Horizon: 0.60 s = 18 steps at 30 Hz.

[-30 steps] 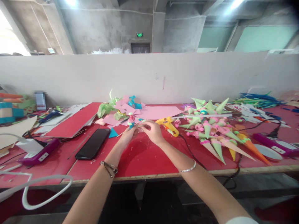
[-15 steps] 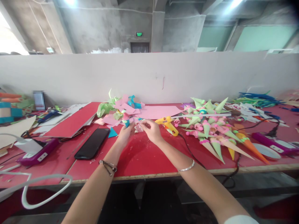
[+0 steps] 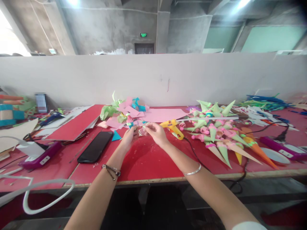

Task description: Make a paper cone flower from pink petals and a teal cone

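My left hand [image 3: 128,138] is closed around a small paper ice cream cone [image 3: 129,121], its pink swirled top and blue lower part showing above the fingers. Close beside it, my right hand [image 3: 155,132] has its thumb and fingers pinched together; whatever is between them is too small to make out. A crumpled clear piece [image 3: 142,131] lies between the two hands. Just right of my right hand rests a yellow glue gun [image 3: 173,128] on the red table [image 3: 153,164].
Pink paper [image 3: 165,114] and green scraps [image 3: 108,111] lie behind the hands. Several paper cones [image 3: 216,127] are heaped at right. A black phone [image 3: 95,147] and a blue paper triangle [image 3: 116,135] are at left. Purple power strips [image 3: 44,156] sit at both sides.
The ice cream cone in my left hand has turned slightly, so its pink swirl shows more clearly. Both hands stay in nearly the same place.
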Each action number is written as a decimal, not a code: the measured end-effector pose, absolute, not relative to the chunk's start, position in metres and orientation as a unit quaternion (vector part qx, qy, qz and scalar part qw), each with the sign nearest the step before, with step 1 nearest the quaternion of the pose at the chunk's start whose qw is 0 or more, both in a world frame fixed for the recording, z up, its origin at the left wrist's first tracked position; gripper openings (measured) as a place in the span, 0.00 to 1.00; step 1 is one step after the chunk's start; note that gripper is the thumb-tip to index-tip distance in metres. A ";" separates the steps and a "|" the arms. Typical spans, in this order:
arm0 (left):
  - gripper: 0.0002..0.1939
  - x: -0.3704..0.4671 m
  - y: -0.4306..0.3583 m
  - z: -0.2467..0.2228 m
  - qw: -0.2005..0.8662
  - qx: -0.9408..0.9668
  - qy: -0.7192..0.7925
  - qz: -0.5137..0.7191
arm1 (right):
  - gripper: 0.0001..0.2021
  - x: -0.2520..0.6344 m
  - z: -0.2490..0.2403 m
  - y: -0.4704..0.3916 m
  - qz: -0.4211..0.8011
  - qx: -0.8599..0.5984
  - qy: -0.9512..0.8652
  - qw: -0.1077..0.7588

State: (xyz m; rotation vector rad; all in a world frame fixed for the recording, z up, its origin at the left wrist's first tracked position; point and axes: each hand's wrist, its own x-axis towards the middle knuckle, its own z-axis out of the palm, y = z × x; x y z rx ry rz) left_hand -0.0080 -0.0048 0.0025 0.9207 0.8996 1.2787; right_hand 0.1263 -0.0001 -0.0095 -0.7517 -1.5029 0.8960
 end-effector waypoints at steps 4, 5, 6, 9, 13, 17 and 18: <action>0.12 -0.009 -0.006 0.002 0.620 0.393 0.397 0.551 | 0.06 0.127 -0.010 0.000 0.389 -0.314 -0.635 0.589; 0.12 -0.009 -0.006 0.002 0.621 0.392 0.397 0.550 | 0.06 0.127 -0.010 0.000 0.390 -0.312 -0.635 0.590; 0.12 -0.009 -0.006 0.002 0.622 0.391 0.397 0.550 | 0.06 0.127 -0.010 0.000 0.392 -0.309 -0.635 0.590; 0.11 -0.009 -0.007 0.001 0.627 0.389 0.391 0.550 | 0.08 0.127 -0.008 0.000 0.409 -0.300 -0.641 0.577; 0.09 -0.008 -0.008 0.002 0.641 0.393 0.377 0.541 | 0.08 0.127 -0.007 -0.002 0.434 -0.288 -0.652 0.551; 0.16 -0.007 -0.008 0.002 0.657 0.404 0.367 0.521 | 0.08 0.128 -0.007 -0.002 0.439 -0.285 -0.650 0.551; 0.16 -0.007 -0.008 0.002 0.658 0.406 0.366 0.518 | 0.08 0.129 -0.007 -0.002 0.437 -0.285 -0.648 0.554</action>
